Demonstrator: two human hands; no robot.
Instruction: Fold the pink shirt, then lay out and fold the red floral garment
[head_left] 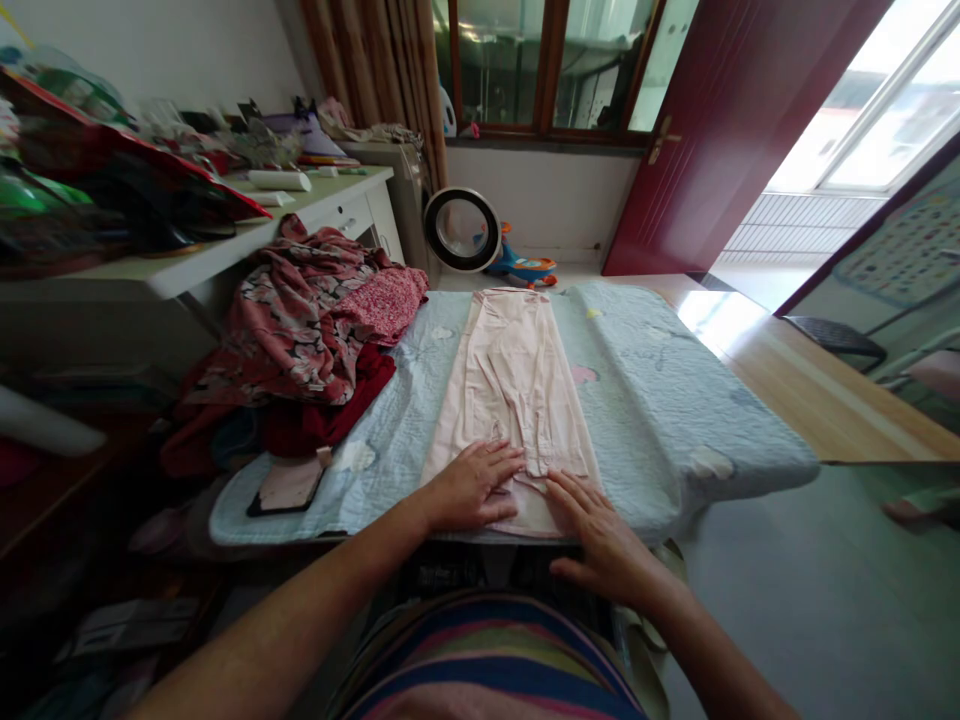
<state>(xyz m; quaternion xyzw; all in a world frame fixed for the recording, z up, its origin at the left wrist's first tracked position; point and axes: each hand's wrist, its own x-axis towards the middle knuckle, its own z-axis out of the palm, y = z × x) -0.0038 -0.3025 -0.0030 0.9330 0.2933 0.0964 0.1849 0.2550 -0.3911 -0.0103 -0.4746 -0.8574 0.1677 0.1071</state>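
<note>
Head view: garment (pixel 517 375) points lengthwise toward window (pixel 501 75).

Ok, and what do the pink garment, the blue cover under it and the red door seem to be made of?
Pink garment: thin fabric, perhaps cotton, matte, with soft creases. Blue cover: quilted cloth, likely padded, matte, judging by its puckered surface. Red door: perhaps painted wood or coated metal; its smooth, faintly glossy surface leaves that open.

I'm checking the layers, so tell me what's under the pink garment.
A blue quilted cover shows on both sides of the pink garment and apparently runs beneath; the covered part cannot be seen.
</note>
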